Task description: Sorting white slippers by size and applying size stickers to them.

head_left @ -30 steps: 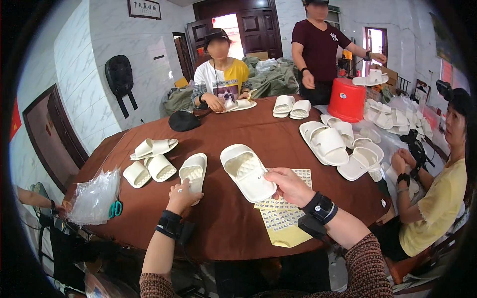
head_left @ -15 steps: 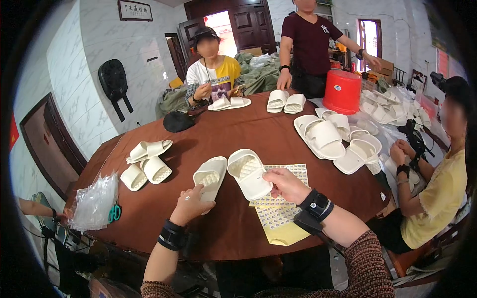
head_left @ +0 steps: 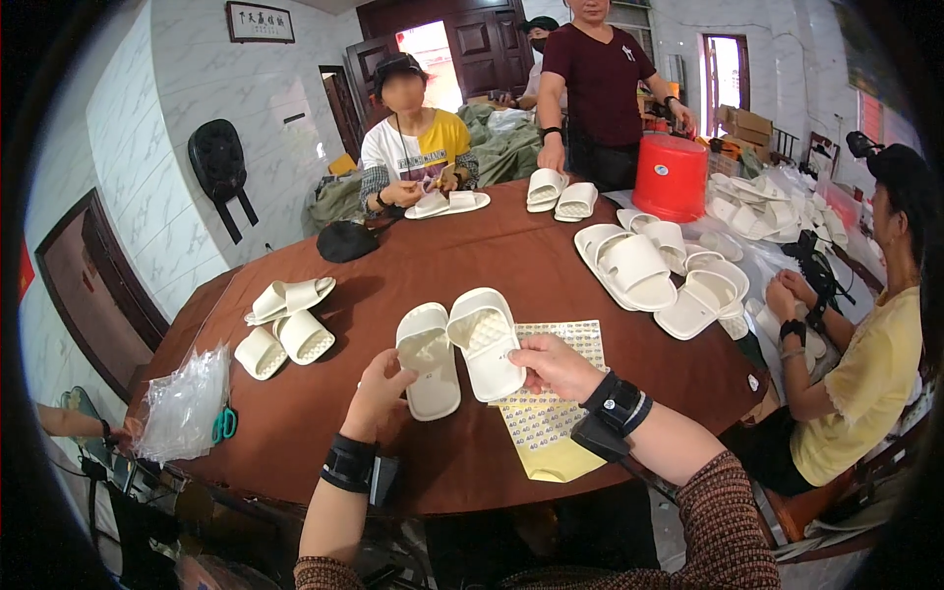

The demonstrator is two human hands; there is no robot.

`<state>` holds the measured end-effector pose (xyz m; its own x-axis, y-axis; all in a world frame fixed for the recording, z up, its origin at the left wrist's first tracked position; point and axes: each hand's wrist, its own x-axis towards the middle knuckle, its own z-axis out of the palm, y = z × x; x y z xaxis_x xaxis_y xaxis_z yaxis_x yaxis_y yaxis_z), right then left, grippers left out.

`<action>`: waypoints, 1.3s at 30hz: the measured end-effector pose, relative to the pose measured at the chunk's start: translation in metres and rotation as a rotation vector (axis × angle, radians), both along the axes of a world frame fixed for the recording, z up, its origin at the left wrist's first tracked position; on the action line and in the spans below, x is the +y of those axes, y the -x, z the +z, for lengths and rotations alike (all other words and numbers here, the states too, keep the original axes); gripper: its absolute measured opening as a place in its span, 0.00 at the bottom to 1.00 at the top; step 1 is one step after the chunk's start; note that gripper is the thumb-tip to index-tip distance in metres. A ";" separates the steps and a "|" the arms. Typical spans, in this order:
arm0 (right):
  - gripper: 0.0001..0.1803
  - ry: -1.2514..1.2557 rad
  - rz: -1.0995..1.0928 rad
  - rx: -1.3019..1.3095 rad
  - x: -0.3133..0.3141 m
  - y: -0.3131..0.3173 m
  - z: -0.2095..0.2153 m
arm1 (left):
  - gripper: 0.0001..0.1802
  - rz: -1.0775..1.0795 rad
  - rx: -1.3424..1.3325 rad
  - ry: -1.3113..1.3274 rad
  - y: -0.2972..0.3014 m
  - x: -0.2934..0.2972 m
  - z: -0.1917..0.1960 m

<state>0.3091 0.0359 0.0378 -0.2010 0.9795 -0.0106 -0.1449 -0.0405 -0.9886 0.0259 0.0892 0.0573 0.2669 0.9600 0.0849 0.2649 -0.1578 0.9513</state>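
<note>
Two cream slide slippers lie side by side before me, soles down and toes pointing away. At the left slipper [head_left: 433,388] is my left hand [head_left: 377,398], its thumb and fingers closed on the left edge. The heel end of the right slipper [head_left: 492,369], slightly raised, is pinched by my right hand [head_left: 559,368], thumb on top. The slippers' upper ends touch or nearly touch. Beneath my right hand and wrist lies a yellow-backed sticker sheet [head_left: 551,433] with rows of small printed labels.
Slippers [head_left: 287,324] sit left, beside clear plastic bags [head_left: 187,403] and teal-handled scissors [head_left: 225,424]. A black cap [head_left: 346,242] lies farther back. More slippers [head_left: 634,265] and a red bucket [head_left: 672,177] stand right on the brown-covered table [head_left: 472,246]. Other people are around it.
The left slipper has turned flatter, showing its insole, and my left hand has shifted to its left edge. The right slipper has moved slightly. Across the table, a person's hands have lowered to a slipper.
</note>
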 end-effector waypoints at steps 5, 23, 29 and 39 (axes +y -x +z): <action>0.13 0.011 0.027 -0.013 0.003 0.003 -0.003 | 0.20 0.003 -0.193 0.295 0.011 0.008 -0.003; 0.09 0.003 0.010 -0.072 0.000 0.007 0.006 | 0.34 0.254 0.145 -0.291 0.015 0.049 -0.052; 0.10 -0.049 -0.126 -0.017 -0.003 0.003 0.015 | 0.29 0.292 0.463 -0.569 0.018 0.050 -0.058; 0.09 -0.075 -0.190 -0.014 0.000 -0.004 0.009 | 0.24 0.299 0.391 -0.510 0.026 0.058 -0.059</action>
